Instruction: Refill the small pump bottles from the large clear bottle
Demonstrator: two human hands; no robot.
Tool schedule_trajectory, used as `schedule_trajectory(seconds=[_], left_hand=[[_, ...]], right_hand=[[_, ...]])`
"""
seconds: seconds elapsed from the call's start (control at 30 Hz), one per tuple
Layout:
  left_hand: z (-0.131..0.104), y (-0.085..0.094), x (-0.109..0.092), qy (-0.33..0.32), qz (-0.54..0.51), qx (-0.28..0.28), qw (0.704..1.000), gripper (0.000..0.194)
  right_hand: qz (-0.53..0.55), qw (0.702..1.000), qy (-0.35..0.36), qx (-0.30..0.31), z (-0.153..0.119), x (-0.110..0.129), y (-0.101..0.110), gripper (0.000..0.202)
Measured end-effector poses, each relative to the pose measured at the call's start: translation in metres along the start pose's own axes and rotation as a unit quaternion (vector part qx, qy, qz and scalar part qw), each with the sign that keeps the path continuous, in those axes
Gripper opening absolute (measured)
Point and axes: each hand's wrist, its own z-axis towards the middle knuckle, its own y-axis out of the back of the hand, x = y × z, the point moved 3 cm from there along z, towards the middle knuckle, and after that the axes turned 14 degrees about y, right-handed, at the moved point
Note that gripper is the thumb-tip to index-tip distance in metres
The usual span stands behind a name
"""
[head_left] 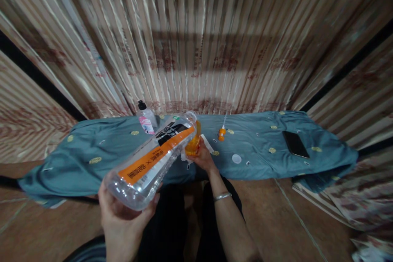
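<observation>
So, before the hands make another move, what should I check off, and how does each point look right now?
1. Left hand holding the large clear bottle: ok, near its base.
2. Right hand holding the amber bottle: ok.
3. Large clear bottle upright: not ok, tilted.
4. Bottle mouths lined up: cannot tell, the amber one's is hidden.
5. Orange pump top apart from both bottles: ok, on the cloth.
6. Phone apart from both bottles: ok, off to the right.
</observation>
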Motion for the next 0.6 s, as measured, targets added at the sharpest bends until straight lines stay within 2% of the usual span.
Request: schedule_trajectory(seconds=[0.23, 0.47, 0.6], left_hand=[[0.0007, -0.0007, -0.0005, 0.012, -0.005, -0.016, 1.000, 0.106], [-0.0014, 0.0001, 0.0020, -0.007, -0.009, 0.002, 1.000, 0.104], [-0.0057, -0.0007, -0.0007, 0.013, 0.000, 0.013, 1.000, 0.108]], right_hand=[[-0.007, 1.000, -0.004, 0.001, -0.0004, 0.0000, -0.0001, 0.104], [-0.016, 1.000, 0.008, 0.008, -0.0001, 0.0014, 0.0011, 0.102], [-0.024, 1.000, 0.019, -0.004, 0.0001, 0.0052, 0.0016, 0.098]])
